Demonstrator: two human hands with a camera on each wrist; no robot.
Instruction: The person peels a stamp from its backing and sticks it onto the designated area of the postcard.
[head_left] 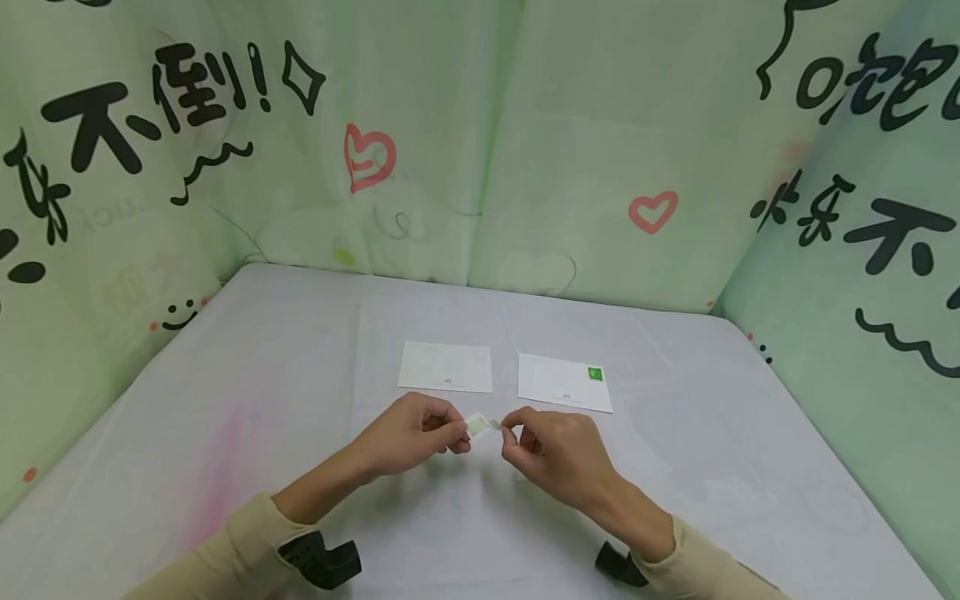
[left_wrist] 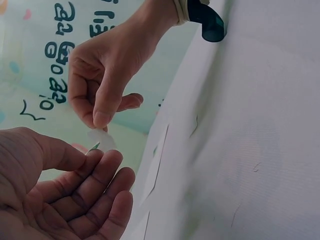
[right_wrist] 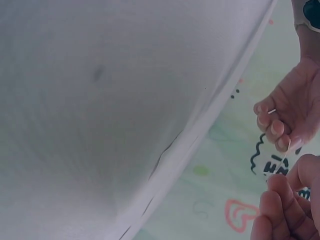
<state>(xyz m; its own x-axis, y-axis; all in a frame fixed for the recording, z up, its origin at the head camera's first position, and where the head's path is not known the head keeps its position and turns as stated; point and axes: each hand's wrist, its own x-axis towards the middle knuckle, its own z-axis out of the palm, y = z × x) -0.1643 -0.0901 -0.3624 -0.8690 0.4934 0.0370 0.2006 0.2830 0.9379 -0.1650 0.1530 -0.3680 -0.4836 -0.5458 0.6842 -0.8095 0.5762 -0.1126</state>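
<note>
Here | left hand (head_left: 418, 435) pinches slip (head_left: 477, 426) | head: face | right wrist: edge

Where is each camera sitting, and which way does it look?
Head: worn on the head, looking forward and down at the white table; the left hand, right hand and sleeves show.
Left wrist: on that wrist, looking along the left hand, lower left; the right hand is above it.
Right wrist: on that wrist; the right hand fills the lower right corner, the left hand above it.
Both wrist views share the two hands.
</note>
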